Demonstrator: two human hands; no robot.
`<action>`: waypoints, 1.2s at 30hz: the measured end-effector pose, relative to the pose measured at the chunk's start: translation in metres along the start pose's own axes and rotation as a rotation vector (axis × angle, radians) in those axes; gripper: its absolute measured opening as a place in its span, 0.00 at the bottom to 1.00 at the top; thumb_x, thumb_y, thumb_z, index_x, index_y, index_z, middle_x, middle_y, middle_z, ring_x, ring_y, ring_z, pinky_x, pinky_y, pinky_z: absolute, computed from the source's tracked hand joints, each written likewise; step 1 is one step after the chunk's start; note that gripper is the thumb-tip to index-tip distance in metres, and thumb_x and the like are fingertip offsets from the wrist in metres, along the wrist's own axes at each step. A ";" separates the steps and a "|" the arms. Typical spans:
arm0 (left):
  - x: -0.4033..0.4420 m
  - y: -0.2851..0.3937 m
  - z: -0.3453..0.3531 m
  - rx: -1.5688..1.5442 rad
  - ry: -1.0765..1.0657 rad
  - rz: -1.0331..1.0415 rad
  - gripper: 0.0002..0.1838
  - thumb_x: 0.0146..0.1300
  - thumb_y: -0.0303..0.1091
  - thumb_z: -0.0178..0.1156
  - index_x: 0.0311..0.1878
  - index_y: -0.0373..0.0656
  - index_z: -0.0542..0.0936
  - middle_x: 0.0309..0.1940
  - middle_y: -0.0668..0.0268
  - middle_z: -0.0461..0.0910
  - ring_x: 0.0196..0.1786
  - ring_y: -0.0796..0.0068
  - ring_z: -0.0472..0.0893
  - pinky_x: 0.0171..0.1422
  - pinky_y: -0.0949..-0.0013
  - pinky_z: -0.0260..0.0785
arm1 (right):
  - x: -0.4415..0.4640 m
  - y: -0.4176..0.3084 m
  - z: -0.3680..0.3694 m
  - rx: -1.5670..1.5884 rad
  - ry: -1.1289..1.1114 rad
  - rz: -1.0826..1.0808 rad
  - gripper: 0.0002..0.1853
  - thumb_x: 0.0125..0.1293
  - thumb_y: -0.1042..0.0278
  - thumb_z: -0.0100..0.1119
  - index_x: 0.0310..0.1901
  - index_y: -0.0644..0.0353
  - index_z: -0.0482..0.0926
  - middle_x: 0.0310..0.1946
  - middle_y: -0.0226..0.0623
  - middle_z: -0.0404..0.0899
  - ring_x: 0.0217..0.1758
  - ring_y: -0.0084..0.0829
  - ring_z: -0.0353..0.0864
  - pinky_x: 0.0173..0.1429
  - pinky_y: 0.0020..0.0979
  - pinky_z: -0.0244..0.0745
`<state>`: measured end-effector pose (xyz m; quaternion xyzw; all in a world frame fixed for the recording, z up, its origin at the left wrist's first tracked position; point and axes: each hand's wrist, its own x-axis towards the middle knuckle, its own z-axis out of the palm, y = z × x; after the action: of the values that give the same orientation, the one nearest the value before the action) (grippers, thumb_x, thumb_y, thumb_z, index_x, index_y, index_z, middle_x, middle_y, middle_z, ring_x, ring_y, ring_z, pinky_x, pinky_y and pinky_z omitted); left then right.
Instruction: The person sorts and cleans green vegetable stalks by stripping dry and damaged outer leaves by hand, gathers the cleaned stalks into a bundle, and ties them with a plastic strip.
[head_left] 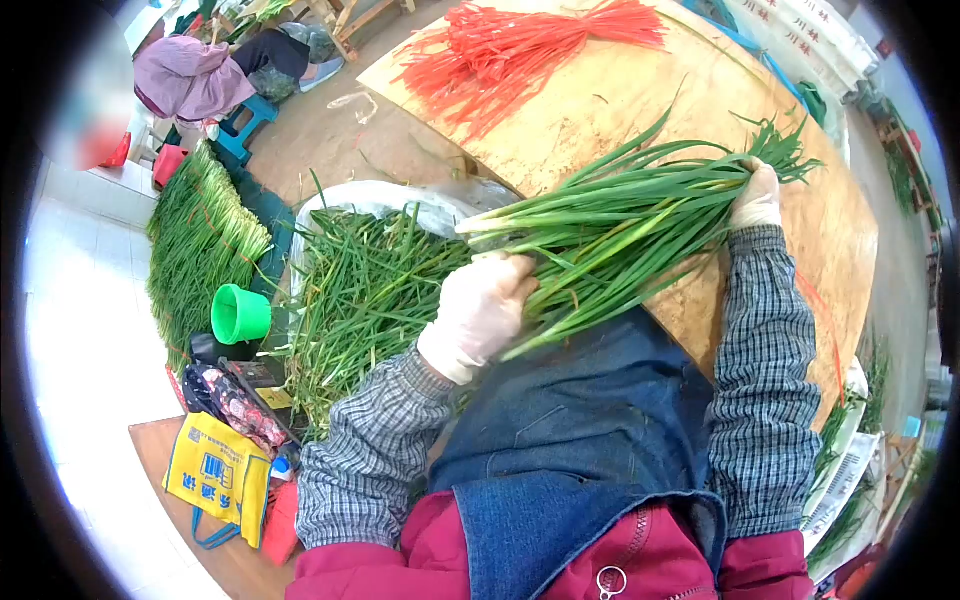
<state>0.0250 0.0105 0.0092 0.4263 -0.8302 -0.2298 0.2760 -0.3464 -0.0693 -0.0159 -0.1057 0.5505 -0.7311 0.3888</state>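
Right hand [757, 195]: fingers closed around the leafy end of the green bunch [640, 215]. Left hand [480, 310]: fingers curled near its pale end; hold cannot be determined. Bunch extends past the edge of the worktop [600, 105].

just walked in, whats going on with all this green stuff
A person is handling a bunch of long green leaves over the edge of a wooden tabletop. The right hand grips it near the leafy tips; the left hand is closed at its lower side, though what it pinches is hard to see. A heap of loose leaves sits alongside, and red strips lie on the tabletop.
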 end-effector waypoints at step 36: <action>-0.011 -0.016 -0.037 0.171 -0.246 0.317 0.10 0.43 0.24 0.52 0.32 0.41 0.76 0.33 0.61 0.75 0.36 0.60 0.77 0.37 0.63 0.72 | -0.013 -0.002 0.009 0.001 0.019 -0.013 0.10 0.56 0.67 0.46 0.28 0.63 0.75 0.25 0.40 0.77 0.26 0.36 0.74 0.34 0.35 0.72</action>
<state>0.0633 0.0055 0.0236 0.2810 -0.9308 -0.1624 0.1681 -0.3331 -0.0673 -0.0073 -0.1019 0.5532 -0.7349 0.3789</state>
